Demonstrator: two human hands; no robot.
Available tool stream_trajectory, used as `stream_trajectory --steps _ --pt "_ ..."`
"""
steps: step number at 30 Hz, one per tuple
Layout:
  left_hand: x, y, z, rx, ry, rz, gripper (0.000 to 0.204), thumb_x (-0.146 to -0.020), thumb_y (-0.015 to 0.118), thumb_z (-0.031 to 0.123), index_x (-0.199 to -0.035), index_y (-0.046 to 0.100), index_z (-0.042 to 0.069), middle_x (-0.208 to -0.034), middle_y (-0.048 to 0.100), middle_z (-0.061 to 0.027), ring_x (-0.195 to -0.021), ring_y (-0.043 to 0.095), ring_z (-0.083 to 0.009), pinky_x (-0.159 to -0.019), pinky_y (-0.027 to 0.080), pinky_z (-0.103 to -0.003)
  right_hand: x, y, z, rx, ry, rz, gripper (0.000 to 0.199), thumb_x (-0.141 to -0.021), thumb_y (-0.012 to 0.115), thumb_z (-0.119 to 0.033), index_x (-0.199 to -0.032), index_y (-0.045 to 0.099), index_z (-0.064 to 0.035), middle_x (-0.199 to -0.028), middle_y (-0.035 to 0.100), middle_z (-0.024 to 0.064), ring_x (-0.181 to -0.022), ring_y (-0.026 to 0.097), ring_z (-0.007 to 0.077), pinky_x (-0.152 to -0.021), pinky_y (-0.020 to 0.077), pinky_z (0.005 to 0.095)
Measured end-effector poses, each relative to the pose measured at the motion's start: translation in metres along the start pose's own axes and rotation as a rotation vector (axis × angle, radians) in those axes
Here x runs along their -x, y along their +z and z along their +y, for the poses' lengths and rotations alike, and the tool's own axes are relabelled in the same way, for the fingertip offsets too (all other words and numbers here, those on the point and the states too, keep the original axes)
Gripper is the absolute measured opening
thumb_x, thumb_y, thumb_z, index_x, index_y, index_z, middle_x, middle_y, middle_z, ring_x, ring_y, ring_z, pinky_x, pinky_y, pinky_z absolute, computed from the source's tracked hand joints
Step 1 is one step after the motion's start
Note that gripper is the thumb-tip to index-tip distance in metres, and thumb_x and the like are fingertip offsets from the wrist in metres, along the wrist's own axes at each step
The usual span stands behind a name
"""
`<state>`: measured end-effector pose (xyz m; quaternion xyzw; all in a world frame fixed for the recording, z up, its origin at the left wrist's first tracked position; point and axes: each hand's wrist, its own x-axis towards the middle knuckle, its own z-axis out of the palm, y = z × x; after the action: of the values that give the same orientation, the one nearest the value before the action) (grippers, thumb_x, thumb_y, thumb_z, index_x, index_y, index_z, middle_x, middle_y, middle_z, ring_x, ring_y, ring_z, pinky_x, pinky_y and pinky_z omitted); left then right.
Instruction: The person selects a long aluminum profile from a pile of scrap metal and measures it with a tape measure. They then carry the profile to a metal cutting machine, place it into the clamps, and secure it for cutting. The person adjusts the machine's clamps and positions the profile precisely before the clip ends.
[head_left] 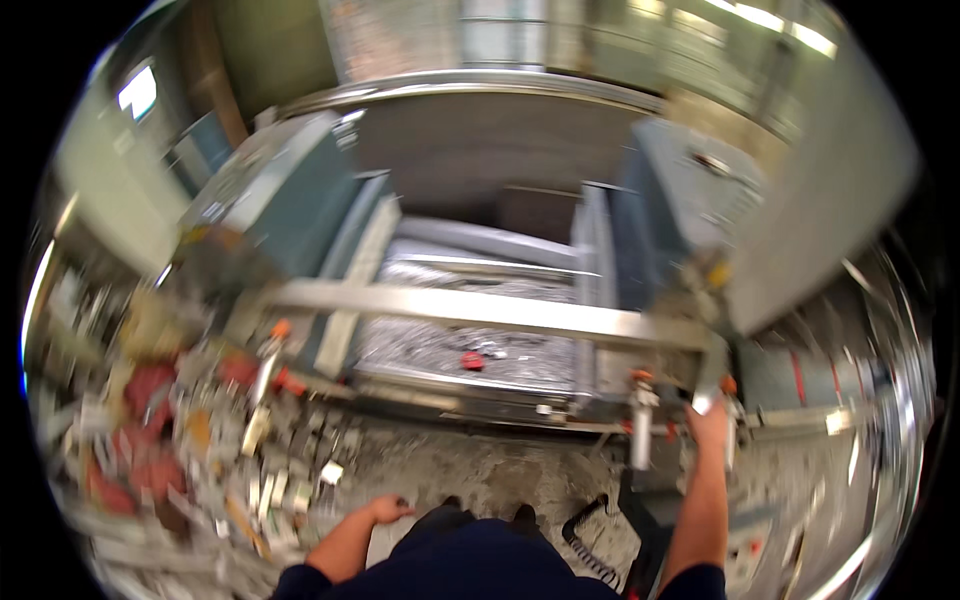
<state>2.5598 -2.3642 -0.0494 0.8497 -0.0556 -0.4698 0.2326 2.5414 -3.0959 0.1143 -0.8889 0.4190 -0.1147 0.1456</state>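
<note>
My right hand is raised at the right, closed at the lower end of a flat, pale metal strip. That strip stands just below the right end of a long pale beam, which crosses the machine from left to right; I cannot tell whether they are joined. Next to the hand is a white cylinder with an orange top. Low on the left, my left hand hangs beside my leg, its fingers pointing right. Blur hides whether it holds anything.
Behind the beam, silvery scrap and a small red piece lie in the machine's bed. Blue-grey housings flank it. Mixed debris with red pieces covers the left floor. A coiled black cable lies near my feet.
</note>
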Motion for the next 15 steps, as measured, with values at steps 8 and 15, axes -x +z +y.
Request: stream_trajectory --steps 8,15 --pt "0.049 0.036 -0.076 0.23 -0.3 0.36 0.055 -0.079 0.067 0.05 -0.101 0.073 0.0 -0.101 0.07 -0.024 -0.099 0.066 -0.0373 -0.087 0.051 -0.043 0.06 -0.043 0.027 -1.49 0.31 -0.332 0.048 -0.094 0.056 -0.041 -0.129 0.052 -0.0084 -0.094 0.066 0.0054 -0.076 0.066 0.0216 -0.064 0.0477 0.0297" --pt "0.082 0.139 -0.146 0.499 -0.491 0.293 0.057 -0.079 0.065 0.051 -0.092 0.073 -0.005 -0.094 0.07 -0.0246 -0.09 0.067 -0.0366 -0.083 0.051 -0.042 0.199 -0.069 -0.144 -1.372 -0.198 -0.931 0.072 -0.077 0.067 -0.035 -0.132 0.046 0.0056 -0.111 0.062 0.0168 -0.094 0.065 0.0268 -0.078 0.0565 0.0405"
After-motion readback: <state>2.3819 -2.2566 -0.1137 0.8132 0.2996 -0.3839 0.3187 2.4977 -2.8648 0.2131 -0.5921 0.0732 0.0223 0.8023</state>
